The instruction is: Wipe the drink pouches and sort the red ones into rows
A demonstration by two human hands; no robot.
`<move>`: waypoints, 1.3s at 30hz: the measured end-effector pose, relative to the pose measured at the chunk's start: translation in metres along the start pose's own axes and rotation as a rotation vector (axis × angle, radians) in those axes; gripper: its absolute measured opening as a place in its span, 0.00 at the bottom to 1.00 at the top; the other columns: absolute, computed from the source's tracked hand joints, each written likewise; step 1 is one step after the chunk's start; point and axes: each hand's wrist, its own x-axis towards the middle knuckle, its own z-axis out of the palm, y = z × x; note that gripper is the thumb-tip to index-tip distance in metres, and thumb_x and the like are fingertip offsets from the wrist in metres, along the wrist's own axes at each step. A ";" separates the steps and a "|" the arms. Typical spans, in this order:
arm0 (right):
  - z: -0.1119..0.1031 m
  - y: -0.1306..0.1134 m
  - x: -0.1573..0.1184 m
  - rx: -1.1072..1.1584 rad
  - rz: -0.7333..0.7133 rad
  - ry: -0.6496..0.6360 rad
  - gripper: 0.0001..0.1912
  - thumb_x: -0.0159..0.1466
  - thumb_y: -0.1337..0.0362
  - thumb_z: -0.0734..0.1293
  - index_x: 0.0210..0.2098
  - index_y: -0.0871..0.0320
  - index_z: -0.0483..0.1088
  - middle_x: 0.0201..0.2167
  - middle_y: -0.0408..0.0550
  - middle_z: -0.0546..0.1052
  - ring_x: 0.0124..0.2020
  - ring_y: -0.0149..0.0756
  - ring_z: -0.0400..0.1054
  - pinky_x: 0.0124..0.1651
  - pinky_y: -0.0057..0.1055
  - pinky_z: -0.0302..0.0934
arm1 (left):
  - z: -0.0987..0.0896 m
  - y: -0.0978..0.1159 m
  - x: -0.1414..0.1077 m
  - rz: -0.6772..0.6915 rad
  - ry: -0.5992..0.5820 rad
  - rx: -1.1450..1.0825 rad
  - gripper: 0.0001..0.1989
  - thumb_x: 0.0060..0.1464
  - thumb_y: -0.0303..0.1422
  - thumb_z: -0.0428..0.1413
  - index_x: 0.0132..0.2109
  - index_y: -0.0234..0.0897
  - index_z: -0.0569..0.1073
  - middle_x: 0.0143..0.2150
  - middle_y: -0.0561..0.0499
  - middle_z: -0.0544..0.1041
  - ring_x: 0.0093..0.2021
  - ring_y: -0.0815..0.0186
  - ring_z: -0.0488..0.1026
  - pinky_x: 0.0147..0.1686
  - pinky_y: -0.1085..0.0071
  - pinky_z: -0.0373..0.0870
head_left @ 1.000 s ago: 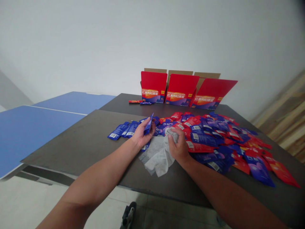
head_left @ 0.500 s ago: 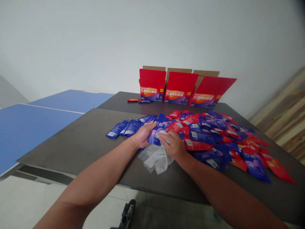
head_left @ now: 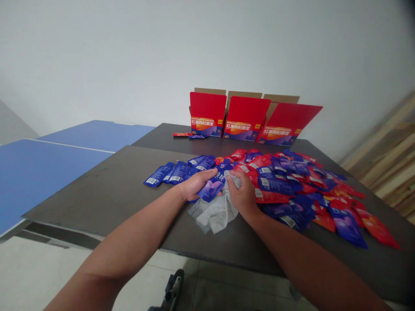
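Between my hands is a blue and purple pouch (head_left: 211,189), its lower end tilted toward me. My left hand (head_left: 196,185) is closed on its left edge, thumb on the front. My right hand (head_left: 241,192) grips a bunched grey cloth (head_left: 218,214) against the pouch's upper right part; the rest of the cloth drapes down onto the dark tabletop (head_left: 106,190). Left of my hands lie several blue pouches (head_left: 177,172), backs with barcodes up. To the right spreads a large heap of red and blue pouches (head_left: 285,179).
Three red cartons with raised flaps (head_left: 246,119) stand in a row at the back. A red and a blue packet (head_left: 196,137) lie before the left carton. A blue table (head_left: 71,160) adjoins at left. Wooden boards (head_left: 389,160) lean at right.
My right hand has moved the cloth from the pouch's lower front up to its upper right part. The pouch has tilted, and more of its front shows.
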 end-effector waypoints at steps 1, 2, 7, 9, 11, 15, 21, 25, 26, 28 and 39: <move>0.000 0.000 0.000 0.004 0.006 0.017 0.10 0.66 0.61 0.62 0.44 0.57 0.70 0.40 0.52 0.77 0.43 0.41 0.72 0.47 0.41 0.67 | -0.001 0.001 0.001 -0.015 0.001 -0.008 0.15 0.58 0.37 0.55 0.46 0.30 0.73 0.33 0.42 0.79 0.29 0.61 0.78 0.32 0.65 0.77; -0.001 0.001 -0.001 0.014 -0.010 0.023 0.11 0.66 0.61 0.62 0.46 0.57 0.69 0.41 0.53 0.76 0.44 0.42 0.71 0.48 0.42 0.67 | -0.002 0.002 0.001 -0.026 0.002 -0.023 0.16 0.59 0.39 0.54 0.47 0.29 0.74 0.32 0.42 0.79 0.28 0.62 0.78 0.31 0.67 0.76; -0.005 -0.004 -0.009 0.067 -0.373 -0.227 0.19 0.65 0.67 0.61 0.56 0.55 0.65 0.45 0.54 0.72 0.48 0.42 0.67 0.50 0.44 0.65 | -0.002 0.007 0.001 -0.066 -0.033 -0.190 0.24 0.61 0.46 0.49 0.49 0.29 0.74 0.30 0.44 0.78 0.25 0.65 0.75 0.29 0.71 0.73; -0.006 -0.006 -0.011 0.067 -0.518 -0.319 0.20 0.64 0.69 0.61 0.55 0.53 0.68 0.41 0.52 0.72 0.45 0.40 0.67 0.48 0.40 0.65 | 0.001 0.008 0.000 -0.050 -0.021 -0.221 0.25 0.60 0.47 0.48 0.49 0.30 0.74 0.29 0.44 0.77 0.25 0.65 0.75 0.26 0.72 0.71; -0.006 -0.007 -0.011 0.063 -0.621 -0.358 0.19 0.63 0.71 0.62 0.52 0.50 0.71 0.38 0.49 0.72 0.42 0.37 0.67 0.45 0.37 0.65 | 0.004 0.008 -0.002 -0.037 0.005 -0.212 0.26 0.60 0.48 0.48 0.50 0.30 0.74 0.29 0.44 0.77 0.24 0.66 0.74 0.24 0.73 0.70; -0.004 -0.006 -0.010 0.032 -0.676 -0.383 0.19 0.64 0.71 0.62 0.50 0.46 0.73 0.37 0.47 0.72 0.42 0.36 0.67 0.45 0.37 0.64 | 0.011 0.004 -0.002 -0.027 0.054 -0.182 0.26 0.59 0.50 0.49 0.50 0.32 0.74 0.27 0.47 0.75 0.21 0.68 0.71 0.22 0.74 0.67; -0.003 -0.007 -0.010 -0.010 -0.623 -0.313 0.18 0.64 0.72 0.63 0.50 0.48 0.74 0.35 0.48 0.71 0.39 0.36 0.66 0.45 0.35 0.66 | 0.017 -0.003 -0.001 0.037 0.016 -0.116 0.31 0.56 0.56 0.47 0.55 0.39 0.71 0.34 0.46 0.78 0.28 0.66 0.75 0.26 0.75 0.69; -0.002 -0.006 -0.011 -0.017 -0.533 -0.281 0.20 0.64 0.72 0.62 0.52 0.48 0.73 0.36 0.49 0.71 0.39 0.36 0.67 0.44 0.35 0.67 | 0.016 -0.006 -0.003 0.041 -0.046 -0.092 0.33 0.55 0.59 0.45 0.56 0.41 0.71 0.40 0.45 0.79 0.34 0.63 0.77 0.33 0.72 0.71; -0.001 -0.006 -0.011 -0.018 -0.507 -0.259 0.20 0.64 0.72 0.62 0.53 0.49 0.72 0.36 0.50 0.71 0.40 0.37 0.67 0.45 0.36 0.67 | 0.016 -0.008 -0.003 0.037 -0.052 -0.084 0.34 0.55 0.59 0.44 0.55 0.39 0.72 0.38 0.45 0.79 0.34 0.63 0.76 0.32 0.72 0.71; -0.001 -0.006 -0.009 -0.024 -0.453 -0.204 0.20 0.65 0.70 0.62 0.55 0.50 0.70 0.37 0.51 0.70 0.42 0.39 0.67 0.47 0.38 0.67 | 0.015 -0.013 -0.003 0.022 -0.056 -0.051 0.34 0.54 0.60 0.44 0.51 0.37 0.73 0.33 0.46 0.78 0.31 0.64 0.75 0.31 0.73 0.70; 0.002 0.001 -0.001 -0.100 -0.110 -0.087 0.25 0.68 0.64 0.58 0.64 0.55 0.59 0.45 0.55 0.71 0.49 0.44 0.66 0.53 0.44 0.63 | 0.004 -0.006 -0.010 0.109 -0.099 0.347 0.29 0.44 0.34 0.67 0.54 0.37 0.71 0.29 0.55 0.72 0.25 0.75 0.65 0.27 0.79 0.61</move>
